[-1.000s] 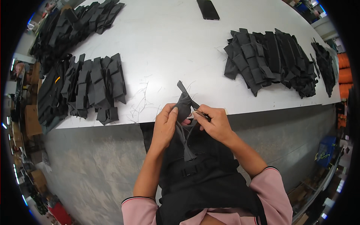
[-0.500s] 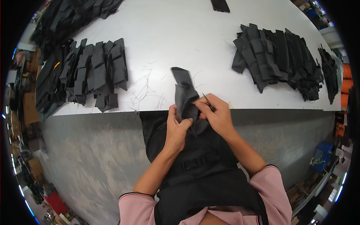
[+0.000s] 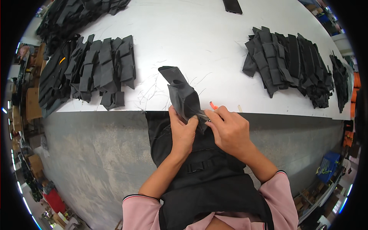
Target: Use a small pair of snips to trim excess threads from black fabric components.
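My left hand (image 3: 183,132) grips a dark grey sewn fabric piece (image 3: 184,97) just in front of the table edge, thumb on top. The piece is folded and tube-like, and its far end reaches up over the white table. My right hand (image 3: 232,128) is closed on a pair of thread snips (image 3: 204,115), whose metal tips touch the fabric beside my left thumb. Most of the snips is hidden by my fingers. A small orange bit (image 3: 213,105) shows just beyond my right index finger; I cannot tell whether it belongs to the snips.
Piles of similar dark fabric pieces lie on the table (image 3: 188,30) at the left (image 3: 103,69) and right (image 3: 287,65). A black phone (image 3: 232,6) rests at the far side. Loose threads (image 3: 151,90) are scattered left of the fabric. A black apron (image 3: 207,184) covers my lap.
The fabric piece has tilted so its far end points more to the left. The snips have turned from pointing up and away to having their tips at the fabric by my left thumb.
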`<action>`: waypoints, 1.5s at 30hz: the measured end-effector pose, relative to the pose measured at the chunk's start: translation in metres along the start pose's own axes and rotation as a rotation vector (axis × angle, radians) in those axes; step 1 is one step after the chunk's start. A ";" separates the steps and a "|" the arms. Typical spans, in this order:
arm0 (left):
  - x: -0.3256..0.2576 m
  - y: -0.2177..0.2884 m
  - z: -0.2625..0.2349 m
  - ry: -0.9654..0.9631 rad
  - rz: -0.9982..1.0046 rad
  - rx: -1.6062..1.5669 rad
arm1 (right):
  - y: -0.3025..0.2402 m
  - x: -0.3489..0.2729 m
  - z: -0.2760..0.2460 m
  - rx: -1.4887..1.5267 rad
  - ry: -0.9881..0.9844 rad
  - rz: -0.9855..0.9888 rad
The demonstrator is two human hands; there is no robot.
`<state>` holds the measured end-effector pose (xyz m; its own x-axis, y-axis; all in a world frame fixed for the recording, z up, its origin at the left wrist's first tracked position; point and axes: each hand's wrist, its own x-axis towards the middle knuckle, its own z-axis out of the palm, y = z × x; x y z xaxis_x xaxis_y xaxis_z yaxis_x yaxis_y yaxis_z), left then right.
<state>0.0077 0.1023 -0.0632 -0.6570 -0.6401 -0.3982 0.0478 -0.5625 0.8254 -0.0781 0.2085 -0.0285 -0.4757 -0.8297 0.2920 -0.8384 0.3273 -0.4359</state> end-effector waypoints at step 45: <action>0.026 0.024 -0.030 -0.238 -0.077 -0.291 | -0.021 -0.009 0.048 0.809 0.128 0.387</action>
<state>0.0144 0.0566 -0.0658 -0.8215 -0.4704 -0.3221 0.1809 -0.7509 0.6352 -0.0437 0.1876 -0.0626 -0.7522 -0.6550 0.0720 -0.1936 0.1152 -0.9743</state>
